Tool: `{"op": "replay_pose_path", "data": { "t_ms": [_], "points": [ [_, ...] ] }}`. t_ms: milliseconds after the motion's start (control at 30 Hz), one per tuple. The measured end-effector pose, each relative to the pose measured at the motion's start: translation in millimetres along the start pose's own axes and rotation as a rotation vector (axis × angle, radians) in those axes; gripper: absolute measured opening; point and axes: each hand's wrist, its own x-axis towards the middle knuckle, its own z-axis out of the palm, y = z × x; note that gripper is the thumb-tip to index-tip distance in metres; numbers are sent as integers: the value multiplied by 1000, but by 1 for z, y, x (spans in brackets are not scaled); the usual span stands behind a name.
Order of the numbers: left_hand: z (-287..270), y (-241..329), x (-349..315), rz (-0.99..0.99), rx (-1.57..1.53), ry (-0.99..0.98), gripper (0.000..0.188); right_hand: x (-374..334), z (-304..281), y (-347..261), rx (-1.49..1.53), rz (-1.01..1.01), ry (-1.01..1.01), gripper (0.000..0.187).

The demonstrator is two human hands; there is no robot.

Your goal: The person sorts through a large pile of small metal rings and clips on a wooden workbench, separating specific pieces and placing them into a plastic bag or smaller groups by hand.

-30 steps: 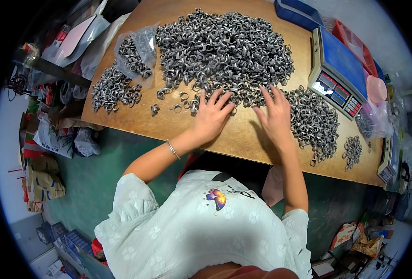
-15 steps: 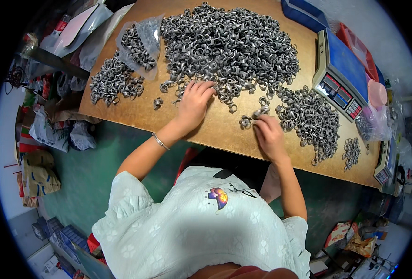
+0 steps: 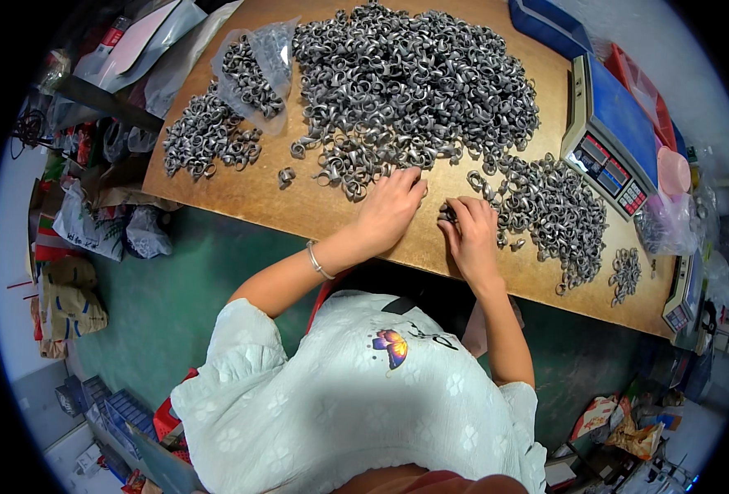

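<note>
Small grey metal rings are heaped on the brown tabletop (image 3: 315, 210), with the large heap (image 3: 414, 82) in the middle. My left hand (image 3: 391, 210) lies at its near edge, fingers stretched out and close together, holding nothing I can see. To its right, my right hand (image 3: 473, 235) is closed, thumb and fingers pinching a dark metal ring (image 3: 447, 212) just above the table. Beside that hand spreads a smaller ring heap (image 3: 558, 214), with a few loose pieces near the fingers. The ring is partly hidden by the fingertips.
At the left lie another ring heap (image 3: 204, 140) and a clear plastic bag (image 3: 275, 115) over more rings. A blue-topped digital scale (image 3: 615, 123) stands right, near a blue tray (image 3: 549, 25) and a red tray (image 3: 640, 86). A little ring group (image 3: 625, 276) sits at the far right.
My left hand has moved right, away from the rings at its left. My right hand has shifted slightly left; the loose rings by its fingertips have been gathered or moved.
</note>
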Motion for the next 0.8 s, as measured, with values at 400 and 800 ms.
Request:
{"op": "replay_pose_path", "data": {
  "t_ms": [400,800],
  "points": [
    [-2,14,-17,-103,-343,122,18,-6,5,11,1130,638,270,24],
    [6,35,0,-229,-768,72,24,-3,-4,5,1525,589,189,29]
  ]
}}
